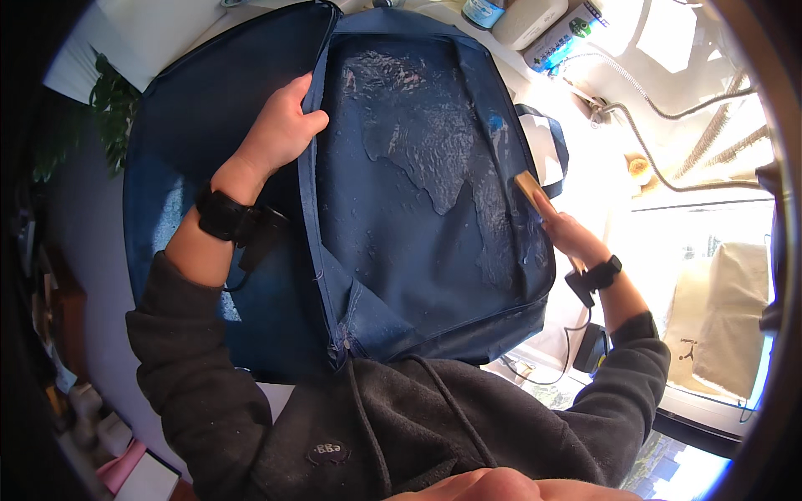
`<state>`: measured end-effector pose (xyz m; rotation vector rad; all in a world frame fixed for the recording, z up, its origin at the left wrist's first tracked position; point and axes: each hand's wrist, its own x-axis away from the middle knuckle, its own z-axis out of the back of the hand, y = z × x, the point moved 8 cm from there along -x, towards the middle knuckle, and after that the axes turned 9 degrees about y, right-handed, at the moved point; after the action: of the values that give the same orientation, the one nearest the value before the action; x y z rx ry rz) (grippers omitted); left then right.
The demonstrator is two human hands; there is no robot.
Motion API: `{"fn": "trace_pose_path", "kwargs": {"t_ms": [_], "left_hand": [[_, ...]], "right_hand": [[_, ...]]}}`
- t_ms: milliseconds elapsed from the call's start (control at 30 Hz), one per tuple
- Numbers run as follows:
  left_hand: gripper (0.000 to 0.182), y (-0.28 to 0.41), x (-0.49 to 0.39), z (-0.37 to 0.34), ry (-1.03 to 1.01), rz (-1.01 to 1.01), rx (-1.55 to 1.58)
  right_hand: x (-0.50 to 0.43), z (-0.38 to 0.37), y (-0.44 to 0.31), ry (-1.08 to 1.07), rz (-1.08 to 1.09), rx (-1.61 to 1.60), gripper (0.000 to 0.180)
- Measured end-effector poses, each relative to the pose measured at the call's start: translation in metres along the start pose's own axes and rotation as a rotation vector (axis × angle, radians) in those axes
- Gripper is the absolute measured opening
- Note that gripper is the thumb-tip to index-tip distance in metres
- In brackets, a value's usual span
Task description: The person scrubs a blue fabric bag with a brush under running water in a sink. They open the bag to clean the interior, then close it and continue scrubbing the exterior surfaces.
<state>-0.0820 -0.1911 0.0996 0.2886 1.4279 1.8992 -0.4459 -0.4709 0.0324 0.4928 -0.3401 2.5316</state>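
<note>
A large dark blue fabric bag [401,250] lies unzipped before me, its lid folded out to the left. Water or wet film shines on the inner panel, over its upper and right parts. My left hand [285,122] grips the zippered edge [308,188] between bag and lid, thumb on the inner side. In my right hand [573,235] is a light wooden handle or stick [532,191], held at the bag's right edge; its underside is hidden, so I cannot tell whether it has bristles. A dark strap loop [561,150] sticks out beyond that edge.
Several bottles, one a white bottle [529,22], and a blue-and-white can [564,37] stand behind the bag. Metal hoses [651,150] curve at the right over a white basin. A beige cloth bag [727,319] lies far right; a leafy plant [113,113] is at left.
</note>
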Motion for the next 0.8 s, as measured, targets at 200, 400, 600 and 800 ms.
{"fn": "trace_pose_path", "kwargs": {"t_ms": [200,400,600,800], "left_hand": [[0.064,0.012,0.010,-0.005,0.008,-0.004,-0.279],[0.071,0.048,0.075,-0.013,-0.315,-0.114,-0.795],[0.065,0.049,0.118,-0.007,-0.311,-0.006,-0.661],[0.061,0.039,0.132,0.024,-0.215,0.151,-0.527]], "right_hand": [[-0.132,0.030,-0.020,0.246,-0.024,0.105,0.065],[-0.017,-0.011,-0.084,0.003,0.243,0.069,0.067],[0.037,-0.037,-0.156,-0.132,0.615,0.068,0.081],[-0.098,-0.006,-0.168,0.031,0.396,0.048,0.073]]}}
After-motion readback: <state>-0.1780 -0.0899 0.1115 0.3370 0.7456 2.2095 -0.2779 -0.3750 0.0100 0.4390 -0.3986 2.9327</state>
